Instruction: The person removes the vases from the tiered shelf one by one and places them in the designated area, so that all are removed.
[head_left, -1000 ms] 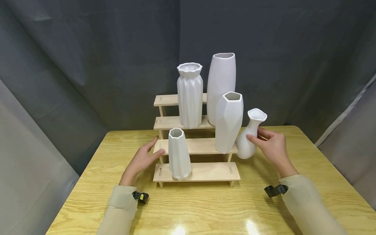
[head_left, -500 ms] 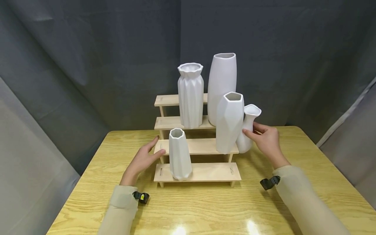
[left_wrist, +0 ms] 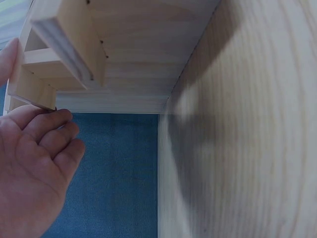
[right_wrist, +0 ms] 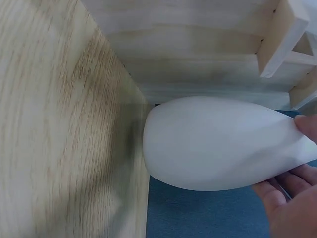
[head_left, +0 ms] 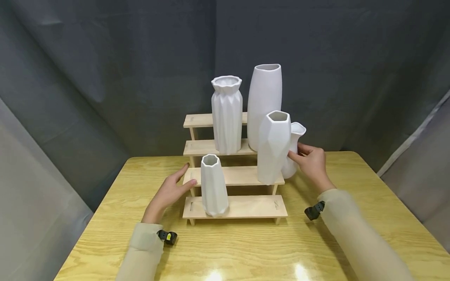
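Observation:
My right hand [head_left: 312, 162] grips a small white vase [head_left: 290, 168] by its neck, thumb on the front side and fingers behind. In the right wrist view, the rounded body of the vase hangs beside the underside of the stand, its base close to the table. Seen from the head, a faceted white vase [head_left: 274, 152] partly hides it. My left hand [head_left: 170, 191] holds the left end of a tiered wooden display stand [head_left: 251, 206], its thumb and fingers at either edge of a shelf. The left wrist view puts the curled fingers [left_wrist: 52, 129] against that end.
On the lowest step stands a narrow ribbed vase [head_left: 213, 187]. Higher up are a pleated vase [head_left: 227, 117] and a tall smooth vase [head_left: 264, 105], close to one another. The wooden table [head_left: 228, 249] ends at a dark curtain [head_left: 158, 78] behind the stand.
My right hand has moved left and farther back with the small vase, which now lies partly behind the faceted vase and stands more upright. The left hand has stayed in place.

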Demonstrator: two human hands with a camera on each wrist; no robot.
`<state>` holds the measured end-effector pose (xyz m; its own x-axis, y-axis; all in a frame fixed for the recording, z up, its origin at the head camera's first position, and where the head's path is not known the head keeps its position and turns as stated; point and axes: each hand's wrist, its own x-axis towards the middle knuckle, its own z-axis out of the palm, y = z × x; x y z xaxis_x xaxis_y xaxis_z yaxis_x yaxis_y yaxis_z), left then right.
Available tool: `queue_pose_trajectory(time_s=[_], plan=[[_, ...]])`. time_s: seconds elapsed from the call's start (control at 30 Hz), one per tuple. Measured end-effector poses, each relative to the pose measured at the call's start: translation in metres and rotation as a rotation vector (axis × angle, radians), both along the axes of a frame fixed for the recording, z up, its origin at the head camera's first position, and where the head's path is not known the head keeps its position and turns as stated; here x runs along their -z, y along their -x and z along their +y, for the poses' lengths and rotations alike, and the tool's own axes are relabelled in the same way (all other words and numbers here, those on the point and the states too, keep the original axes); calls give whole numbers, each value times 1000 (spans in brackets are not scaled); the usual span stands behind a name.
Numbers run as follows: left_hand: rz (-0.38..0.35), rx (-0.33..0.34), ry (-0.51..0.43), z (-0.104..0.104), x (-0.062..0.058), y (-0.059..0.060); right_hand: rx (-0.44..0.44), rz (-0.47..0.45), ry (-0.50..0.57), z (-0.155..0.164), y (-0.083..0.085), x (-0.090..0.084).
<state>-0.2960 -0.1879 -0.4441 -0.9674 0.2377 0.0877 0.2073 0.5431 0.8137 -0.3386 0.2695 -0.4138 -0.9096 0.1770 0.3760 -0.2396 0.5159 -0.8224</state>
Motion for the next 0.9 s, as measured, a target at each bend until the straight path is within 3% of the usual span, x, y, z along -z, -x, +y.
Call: queue_pose_trajectory(time_s=[0.9], plan=[[5,3,9,-2,-1,-2,81,21,-13,-9,40,8]])
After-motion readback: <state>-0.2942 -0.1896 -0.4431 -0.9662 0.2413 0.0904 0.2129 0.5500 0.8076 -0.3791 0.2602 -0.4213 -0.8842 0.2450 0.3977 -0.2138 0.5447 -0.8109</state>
